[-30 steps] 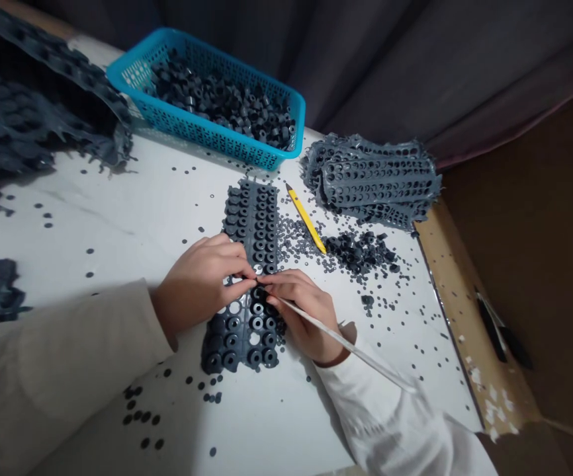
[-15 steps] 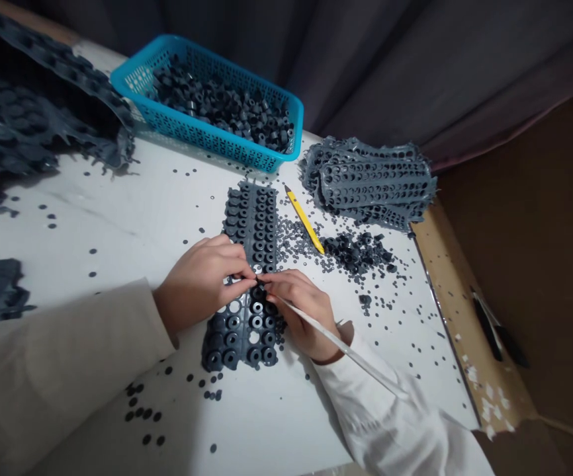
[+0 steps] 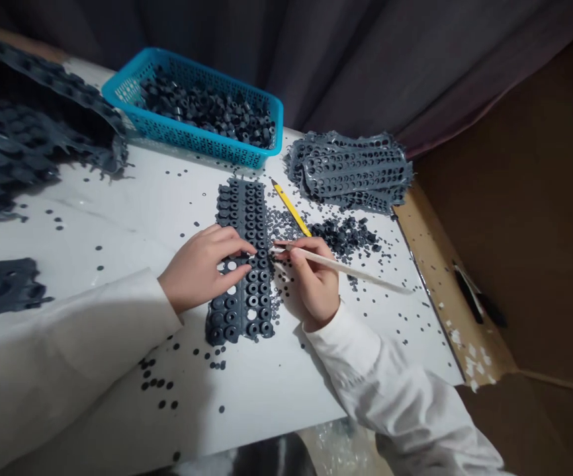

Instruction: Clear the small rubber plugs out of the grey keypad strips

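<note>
My left hand lies flat on a dark grey moulded rubber strip, fingers together and pressing down rather than clamping, with the fingertips at the strip's right edge. My right hand pinches a thin wooden stick between thumb and fingers, its tip just beside the strip and close to my left fingertips. That closeness is the main risk: if the tip skids off the rubber, it could jab my left fingers. If my left hand's pressure eases, the strip could slide on the glossy white tabletop, and anything knocked loose could get lost among the small dark rubber discs scattered around it. My right sleeve could also brush those discs over the edge. Beyond the strip, a perforated blue plastic basket holds a load of loose grey rubber bushings. More bushings sit in a heap outside it, where a careless sweep of my hand could mix them with the discs.
</note>
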The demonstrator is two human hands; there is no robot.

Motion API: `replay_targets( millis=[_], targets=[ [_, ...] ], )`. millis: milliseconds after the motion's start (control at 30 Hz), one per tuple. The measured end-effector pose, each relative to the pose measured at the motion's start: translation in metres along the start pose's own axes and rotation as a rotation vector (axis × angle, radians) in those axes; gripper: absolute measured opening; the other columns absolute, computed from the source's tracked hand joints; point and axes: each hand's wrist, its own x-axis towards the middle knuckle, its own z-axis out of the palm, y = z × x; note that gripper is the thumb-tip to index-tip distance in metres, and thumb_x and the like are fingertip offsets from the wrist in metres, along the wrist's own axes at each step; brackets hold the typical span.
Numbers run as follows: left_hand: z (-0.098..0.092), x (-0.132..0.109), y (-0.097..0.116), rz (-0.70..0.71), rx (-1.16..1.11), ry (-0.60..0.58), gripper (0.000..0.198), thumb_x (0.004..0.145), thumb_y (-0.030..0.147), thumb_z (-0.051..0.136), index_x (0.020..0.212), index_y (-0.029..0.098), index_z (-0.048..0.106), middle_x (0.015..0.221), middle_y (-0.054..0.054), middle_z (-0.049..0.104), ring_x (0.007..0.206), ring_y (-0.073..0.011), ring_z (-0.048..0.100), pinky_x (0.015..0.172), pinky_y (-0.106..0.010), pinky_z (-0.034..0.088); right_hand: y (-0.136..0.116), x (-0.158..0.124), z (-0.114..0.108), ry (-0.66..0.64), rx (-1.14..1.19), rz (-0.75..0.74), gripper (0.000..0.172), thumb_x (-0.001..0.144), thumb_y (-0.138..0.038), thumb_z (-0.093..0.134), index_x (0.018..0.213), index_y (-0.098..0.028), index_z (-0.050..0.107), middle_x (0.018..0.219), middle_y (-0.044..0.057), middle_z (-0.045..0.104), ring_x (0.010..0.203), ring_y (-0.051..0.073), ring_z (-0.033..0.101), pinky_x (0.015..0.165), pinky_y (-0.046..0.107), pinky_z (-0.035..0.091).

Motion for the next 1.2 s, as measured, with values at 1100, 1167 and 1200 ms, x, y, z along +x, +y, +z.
replay_targets(
  millis=[1100, 1167, 1200],
  targets=[
    [-0.022, -0.027, 0.006, -0.036, 0.007, -0.057, 0.02, 0.081, 0.035, 0.059, 0.09, 0.019, 0.067, 0.089, -0.005, 0.065, 0.086, -0.0206, 0.055, 0.08, -0.033, 0.044, -0.012, -0.005, 0.0, 0.01, 0.104, 0.084, 0.018, 0.063, -0.032, 0.079, 0.071, -0.019, 0.07, 0.065, -0.001, 0.069, 0.059, 0.013, 0.063, 0.059, 0.026, 0.05],
    [-0.018, -0.021, 0.006, -0.029, -0.019, -0.069, 0.018, 0.081, 0.035, 0.06, 0.087, 0.019, 0.067, 0.086, -0.004, 0.065, 0.083, -0.0196, 0.055, 0.076, -0.032, 0.044, -0.011, -0.002, -0.002, 0.039, 0.134, 0.122, 0.018, 0.061, -0.031, 0.08, 0.07, -0.019, 0.07, 0.064, -0.001, 0.068, 0.059, 0.013, 0.062, 0.06, 0.025, 0.05],
    [-0.016, -0.019, 0.006, -0.025, -0.035, -0.076, 0.017, 0.081, 0.034, 0.06, 0.086, 0.019, 0.067, 0.085, -0.004, 0.065, 0.083, -0.0192, 0.055, 0.075, -0.032, 0.044, -0.01, -0.001, -0.003, 0.043, 0.146, 0.131, 0.018, 0.061, -0.03, 0.08, 0.07, -0.019, 0.069, 0.064, -0.002, 0.068, 0.059, 0.012, 0.062, 0.061, 0.025, 0.05]
  ],
)
